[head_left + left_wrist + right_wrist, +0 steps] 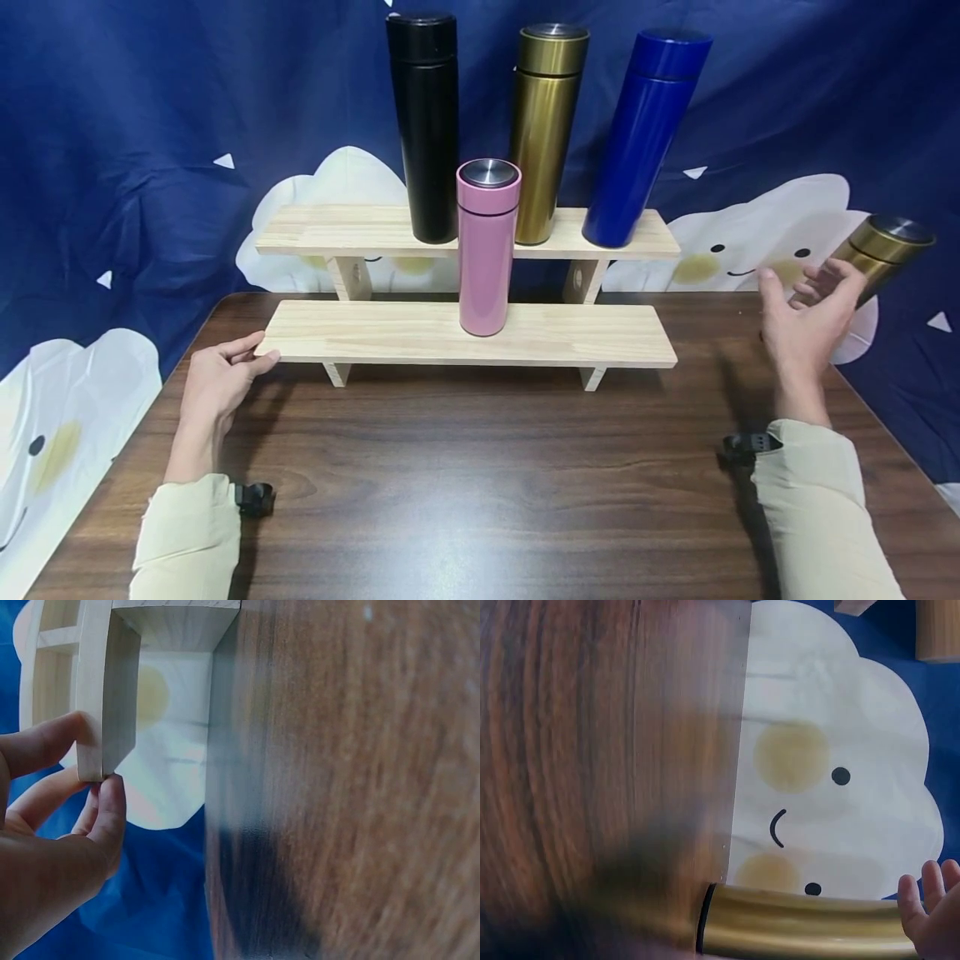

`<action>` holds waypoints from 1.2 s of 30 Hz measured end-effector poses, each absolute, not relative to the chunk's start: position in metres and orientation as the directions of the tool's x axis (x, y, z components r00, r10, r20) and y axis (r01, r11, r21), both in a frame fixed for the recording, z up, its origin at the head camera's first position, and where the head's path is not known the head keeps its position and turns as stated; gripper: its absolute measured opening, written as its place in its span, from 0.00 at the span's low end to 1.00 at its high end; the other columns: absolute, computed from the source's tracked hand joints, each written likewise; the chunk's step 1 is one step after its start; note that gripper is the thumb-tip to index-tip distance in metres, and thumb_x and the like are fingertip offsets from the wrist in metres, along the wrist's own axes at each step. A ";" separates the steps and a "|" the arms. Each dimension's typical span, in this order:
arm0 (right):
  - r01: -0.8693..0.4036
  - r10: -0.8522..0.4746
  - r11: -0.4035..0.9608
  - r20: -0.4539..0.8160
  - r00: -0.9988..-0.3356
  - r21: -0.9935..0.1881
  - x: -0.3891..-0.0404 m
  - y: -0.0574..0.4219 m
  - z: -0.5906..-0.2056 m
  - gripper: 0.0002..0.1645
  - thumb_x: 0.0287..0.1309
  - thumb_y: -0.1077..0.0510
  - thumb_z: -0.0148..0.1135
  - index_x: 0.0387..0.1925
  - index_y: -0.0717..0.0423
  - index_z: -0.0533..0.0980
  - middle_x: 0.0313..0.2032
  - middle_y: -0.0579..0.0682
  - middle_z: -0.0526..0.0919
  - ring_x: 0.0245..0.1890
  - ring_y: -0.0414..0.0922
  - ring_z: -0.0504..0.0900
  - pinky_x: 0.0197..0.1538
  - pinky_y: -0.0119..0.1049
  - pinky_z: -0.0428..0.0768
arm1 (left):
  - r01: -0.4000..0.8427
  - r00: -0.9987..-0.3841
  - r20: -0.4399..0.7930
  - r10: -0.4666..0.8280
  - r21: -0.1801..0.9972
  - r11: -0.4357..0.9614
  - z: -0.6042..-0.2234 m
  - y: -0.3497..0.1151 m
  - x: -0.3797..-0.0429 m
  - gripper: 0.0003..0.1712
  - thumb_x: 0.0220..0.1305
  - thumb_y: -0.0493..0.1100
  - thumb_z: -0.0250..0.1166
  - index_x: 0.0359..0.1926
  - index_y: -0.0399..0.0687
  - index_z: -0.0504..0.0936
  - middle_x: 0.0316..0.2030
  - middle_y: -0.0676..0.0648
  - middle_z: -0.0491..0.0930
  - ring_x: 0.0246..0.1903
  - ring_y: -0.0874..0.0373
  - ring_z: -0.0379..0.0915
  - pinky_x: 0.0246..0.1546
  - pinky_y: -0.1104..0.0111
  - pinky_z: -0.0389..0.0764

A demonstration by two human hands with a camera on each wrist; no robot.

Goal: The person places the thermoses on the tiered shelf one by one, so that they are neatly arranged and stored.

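My left hand (pixel 215 382) pinches the left end of the lower board of a two-tier wooden shelf (pixel 375 331); thumb and fingers lie on either side of the board (pixel 91 712) in the left wrist view. At the far right, my right hand (pixel 812 321) is beside a gold thermos (pixel 873 254), fingers spread and thumb held apart. The right wrist view has the thermos's lower end at the tabletop and the fingertips (pixel 932 881) alongside its body. A pink thermos (pixel 486 258) stands upright on the lower board.
On the upper board (pixel 330 229) stand a black thermos (pixel 426 142), another gold thermos (pixel 546 142) and a blue thermos (pixel 645 142). The shelf rests on a dark wood table (pixel 480 467). Behind hangs a blue cloth (pixel 300 83) printed with white clouds.
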State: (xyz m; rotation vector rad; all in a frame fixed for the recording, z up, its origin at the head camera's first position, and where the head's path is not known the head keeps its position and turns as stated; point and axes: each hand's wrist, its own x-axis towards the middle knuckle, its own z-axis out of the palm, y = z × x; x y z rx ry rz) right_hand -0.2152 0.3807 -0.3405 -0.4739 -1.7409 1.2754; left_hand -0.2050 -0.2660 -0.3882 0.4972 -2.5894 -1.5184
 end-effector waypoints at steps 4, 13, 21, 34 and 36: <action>-0.229 0.737 0.373 0.437 -0.515 -0.899 -0.215 0.390 -0.341 0.36 0.53 0.61 0.72 0.63 0.50 0.68 0.49 0.42 0.74 0.39 0.33 0.74 0.44 0.26 0.72 | -0.235 -0.939 -0.085 -0.333 0.866 0.441 -0.388 -0.265 -0.206 0.34 0.65 0.45 0.71 0.70 0.44 0.73 0.65 0.38 0.73 0.65 0.49 0.69 0.60 0.64 0.72; -0.197 0.789 0.392 0.439 -0.430 -0.898 -0.210 0.402 -0.339 0.33 0.50 0.60 0.74 0.58 0.47 0.72 0.45 0.41 0.77 0.36 0.33 0.76 0.43 0.25 0.72 | -0.221 -0.942 -0.076 -0.326 0.873 0.436 -0.389 -0.265 -0.203 0.33 0.65 0.43 0.71 0.70 0.43 0.73 0.64 0.38 0.73 0.65 0.50 0.69 0.62 0.64 0.72; -0.177 0.823 0.401 0.438 -0.363 -0.899 -0.206 0.403 -0.335 0.29 0.52 0.61 0.72 0.56 0.47 0.73 0.42 0.40 0.76 0.36 0.32 0.74 0.45 0.27 0.69 | -0.214 -0.943 -0.067 -0.326 0.873 0.439 -0.389 -0.266 -0.205 0.33 0.65 0.43 0.71 0.69 0.44 0.74 0.63 0.40 0.74 0.65 0.50 0.70 0.58 0.69 0.73; -0.101 0.868 0.381 0.393 -0.302 -0.919 -0.219 0.442 -0.367 0.29 0.51 0.58 0.74 0.53 0.41 0.72 0.45 0.38 0.71 0.39 0.30 0.70 0.49 0.26 0.67 | -0.211 -0.944 -0.065 -0.323 0.872 0.442 -0.390 -0.266 -0.206 0.33 0.65 0.43 0.71 0.69 0.43 0.74 0.65 0.39 0.73 0.65 0.49 0.69 0.61 0.65 0.72; -0.114 0.879 0.354 0.372 -0.298 -0.928 -0.220 0.445 -0.368 0.29 0.50 0.59 0.74 0.52 0.40 0.72 0.45 0.40 0.71 0.39 0.31 0.69 0.48 0.27 0.67 | -0.217 -0.943 -0.071 -0.326 0.872 0.439 -0.389 -0.266 -0.206 0.33 0.65 0.43 0.71 0.70 0.43 0.73 0.65 0.39 0.73 0.66 0.49 0.68 0.62 0.63 0.72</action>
